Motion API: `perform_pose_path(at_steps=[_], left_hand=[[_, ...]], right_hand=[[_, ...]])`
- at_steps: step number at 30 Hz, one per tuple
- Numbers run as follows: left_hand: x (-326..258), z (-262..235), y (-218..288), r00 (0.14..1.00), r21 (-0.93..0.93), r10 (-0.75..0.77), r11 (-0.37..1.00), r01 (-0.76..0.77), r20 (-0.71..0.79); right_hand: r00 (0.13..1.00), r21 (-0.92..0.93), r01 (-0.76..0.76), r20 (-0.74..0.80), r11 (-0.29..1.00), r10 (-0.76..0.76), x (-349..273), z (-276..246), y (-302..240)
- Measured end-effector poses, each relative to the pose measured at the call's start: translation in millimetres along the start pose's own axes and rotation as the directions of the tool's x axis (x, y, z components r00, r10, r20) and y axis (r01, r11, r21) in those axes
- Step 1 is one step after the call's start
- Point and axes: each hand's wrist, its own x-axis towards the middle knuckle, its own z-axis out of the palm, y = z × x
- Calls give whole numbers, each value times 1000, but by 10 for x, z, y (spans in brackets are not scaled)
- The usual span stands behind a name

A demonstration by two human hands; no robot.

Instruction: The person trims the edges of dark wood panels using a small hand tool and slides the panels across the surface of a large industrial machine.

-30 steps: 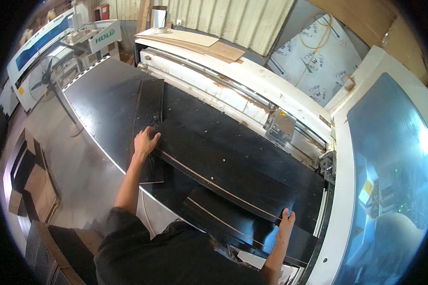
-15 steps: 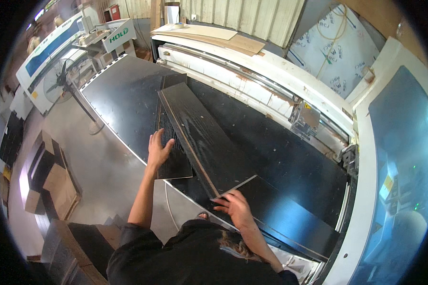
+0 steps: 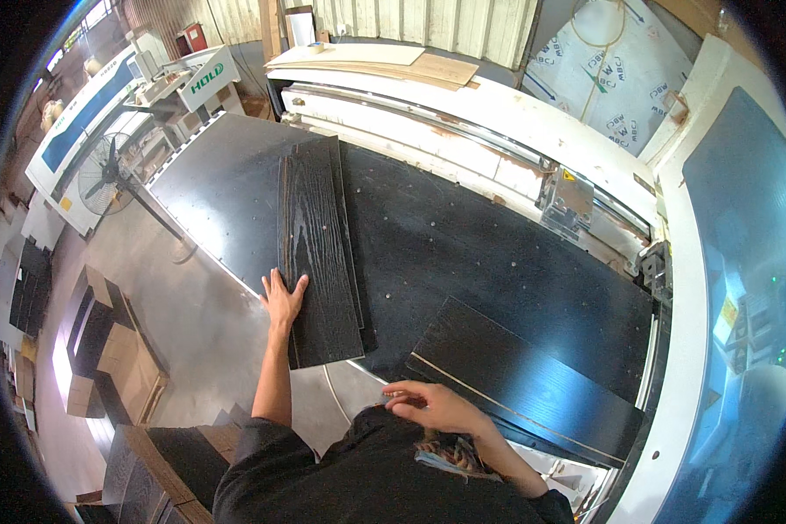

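A long black wood-grain board (image 3: pixel 321 262) lies roughly lengthwise on the black machine table (image 3: pixel 463 236), on top of another dark board (image 3: pixel 351 236) whose right edge shows beneath it. My left hand (image 3: pixel 283 301) rests on the left edge of the upper board near its closer end, fingers spread. My right hand (image 3: pixel 437 407) hovers in front of my body, off the boards, with fingers loosely bent and nothing visible in them. To its right, another black board (image 3: pixel 533 380) with a pale edge lies at the table's near right.
A white machine beam (image 3: pixel 463 118) with a carriage (image 3: pixel 570 199) runs along the table's far side. A blue-windowed cover (image 3: pixel 742 262) stands at the right. On the left floor are a fan (image 3: pixel 109 175) and stacked panels (image 3: pixel 118 349); more dark panels (image 3: pixel 162 463) stand near my left.
The upper board has turned from a slant to lie lined up over the lower one. My right hand has let go of its near end and drawn back; my left hand has moved slightly nearer.
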Motion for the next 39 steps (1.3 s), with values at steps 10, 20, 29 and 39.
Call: perform_pose_path(at_steps=[10, 20, 29, 39], left_hand=[[472, 82, 330, 999, 18, -18, 1000, 17, 37], [654, 214, 350, 995, 22, -96, 995, 96, 14], [678, 199, 326, 995, 19, -82, 997, 81, 51], [755, 205, 253, 996, 94, -84, 992, 83, 2]], right_hand=[[874, 80, -125, -464, 989, 148, -658, -254, 61], [617, 183, -30, -770, 983, 163, -1406, -313, 547], [351, -56, -387, -932, 920, 91, -1941, -243, 575], [340, -198, -775, -931, 600, 132, -2387, 27, 1194]])
